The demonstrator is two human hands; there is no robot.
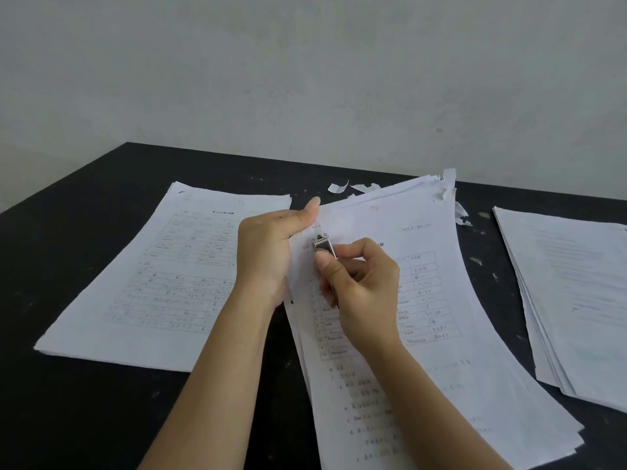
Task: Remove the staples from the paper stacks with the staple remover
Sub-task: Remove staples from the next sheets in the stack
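Head view: left hand [271,252] pinches the middle paper stack's [441,300] upper left edge on the black table [84,401]. Right hand [359,286] grips the metal staple remover [323,244], tip apparently touching the top sheet near that corner.

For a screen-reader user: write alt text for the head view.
A person's right hand holds a staple remover at the top corner of the middle stack, whose edge the left hand pinches. A left stack and a right stack lie beside it on a black table, paper scraps behind.
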